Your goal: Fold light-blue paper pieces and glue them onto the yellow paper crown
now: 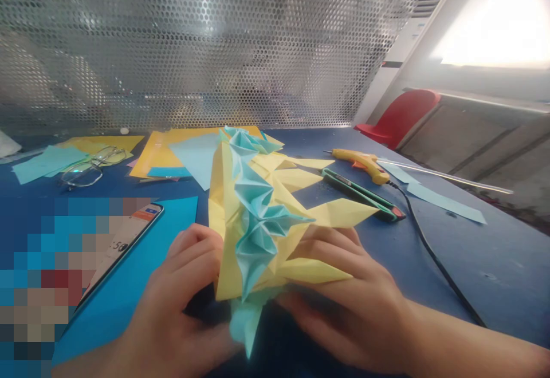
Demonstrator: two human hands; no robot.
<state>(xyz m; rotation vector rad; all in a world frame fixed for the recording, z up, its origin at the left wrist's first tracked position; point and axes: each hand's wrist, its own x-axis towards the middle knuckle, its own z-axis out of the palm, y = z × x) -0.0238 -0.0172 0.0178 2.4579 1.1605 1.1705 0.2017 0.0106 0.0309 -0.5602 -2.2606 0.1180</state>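
A folded paper model (292, 195) is held up over the table, its pale yellow pointed flaps spreading to the right. Down its middle runs a strip of light blue pleated, star-like folds (260, 223). My left hand (189, 286) grips the model's left lower edge, fingers curled and thumb low near a hanging light blue tip (249, 326). From the right, my right hand (352, 286) holds the other side, its fingers passing behind the yellow flaps. The fingertips of my right hand are partly hidden by the paper.
Right of the model lie a yellow glue gun (361, 163) with a black cord, a green-and-black cutter (363, 195) and light blue strips (447, 201). Glasses (86, 172), coloured paper sheets (150, 149) and a phone (124, 240) lie left. A perforated metal screen (193, 51) stands behind; a red chair (404, 117) stands beyond.
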